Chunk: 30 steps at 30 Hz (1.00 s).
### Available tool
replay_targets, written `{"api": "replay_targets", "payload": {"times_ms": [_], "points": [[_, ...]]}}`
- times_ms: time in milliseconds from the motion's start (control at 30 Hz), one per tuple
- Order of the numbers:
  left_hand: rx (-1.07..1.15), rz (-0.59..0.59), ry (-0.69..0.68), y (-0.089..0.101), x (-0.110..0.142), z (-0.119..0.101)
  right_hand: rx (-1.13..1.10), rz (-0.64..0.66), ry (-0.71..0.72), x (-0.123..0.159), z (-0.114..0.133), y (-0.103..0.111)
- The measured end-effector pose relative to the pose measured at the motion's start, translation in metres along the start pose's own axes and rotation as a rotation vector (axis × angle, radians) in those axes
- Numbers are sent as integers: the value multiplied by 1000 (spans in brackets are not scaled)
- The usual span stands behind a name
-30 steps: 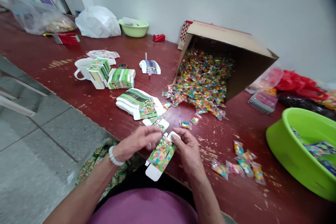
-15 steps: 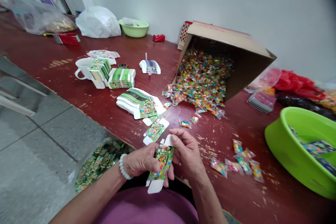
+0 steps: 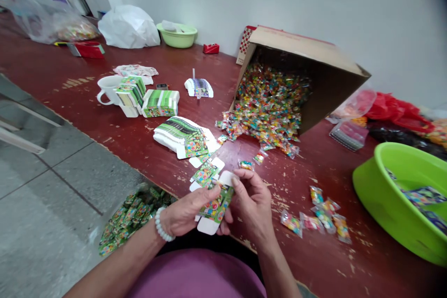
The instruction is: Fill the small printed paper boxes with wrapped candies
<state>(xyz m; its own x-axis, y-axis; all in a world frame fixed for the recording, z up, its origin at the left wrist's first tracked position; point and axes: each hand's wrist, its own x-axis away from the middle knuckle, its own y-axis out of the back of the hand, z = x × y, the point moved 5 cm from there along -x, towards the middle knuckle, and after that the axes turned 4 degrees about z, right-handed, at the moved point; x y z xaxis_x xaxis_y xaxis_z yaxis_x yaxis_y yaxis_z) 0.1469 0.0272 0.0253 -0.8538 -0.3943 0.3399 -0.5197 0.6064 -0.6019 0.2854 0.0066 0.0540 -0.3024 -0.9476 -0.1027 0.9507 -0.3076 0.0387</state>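
Between my hands, above the table's front edge, is a small green printed candy box (image 3: 215,207) with white end flaps sticking out at both ends. My left hand (image 3: 190,209), wearing a beaded bracelet, grips its left side with the thumb on top. At the right side, my right hand (image 3: 252,202) holds it, thumb by the upper white flap and fingers partly hidden underneath. Just beyond lie flat green cartons (image 3: 206,172) and a fanned stack of cartons (image 3: 178,131). To the right are several wrapped candies (image 3: 323,219).
A tipped cardboard box (image 3: 335,86) spills wrapped candies (image 3: 268,107) onto the red table. A green basin (image 3: 370,186) stands at right. Bundled cartons (image 3: 160,103) and a white mug (image 3: 107,88) are at left. Filled green packs (image 3: 125,221) lie below the table edge.
The candy box has risen slightly in my hands and now looks wider and flatter. My left thumb has moved up along it, and my right hand has shifted slightly right.
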Motion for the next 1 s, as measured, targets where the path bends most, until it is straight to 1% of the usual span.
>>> {"api": "replay_targets", "payload": {"times_ms": [67,100,133,200,267,333,400,467,500,567,667,733,800,900,1000], "points": [[42,-94,-21,2,-1,1,317,-85,249,1,13,2],[17,-107,-37,2,-2,1,441,-94,340,2,18,0],[-35,-99,-55,1,-2,0,530,-81,396,3,21,-3],[-179,-59,-100,-2,0,-3,616,-39,444,6,24,-7],[-313,-23,-141,-6,2,-7,647,-8,462,8,27,-10],[-423,-48,-177,-6,5,-11,678,3,473,11,29,-12],[-517,-138,-201,-5,8,-16,682,23,471,13,29,-14],[-568,-200,-200,-5,10,-21,623,47,442,15,26,-15],[-570,-198,-191,-7,10,-23,581,60,418,15,23,-15],[-550,-156,-170,-10,10,-25,518,84,366,15,17,-15],[-566,-144,-148,-11,9,-24,505,147,324,14,14,-15],[-609,-163,-143,-9,9,-21,492,210,302,13,17,-15],[-655,-156,-156,-7,10,-18,465,260,276,11,21,-14],[-695,-100,-142,-4,12,-16,405,352,217,10,27,-14],[-710,-64,-82,0,15,-15,349,468,123,10,28,-16]]}}
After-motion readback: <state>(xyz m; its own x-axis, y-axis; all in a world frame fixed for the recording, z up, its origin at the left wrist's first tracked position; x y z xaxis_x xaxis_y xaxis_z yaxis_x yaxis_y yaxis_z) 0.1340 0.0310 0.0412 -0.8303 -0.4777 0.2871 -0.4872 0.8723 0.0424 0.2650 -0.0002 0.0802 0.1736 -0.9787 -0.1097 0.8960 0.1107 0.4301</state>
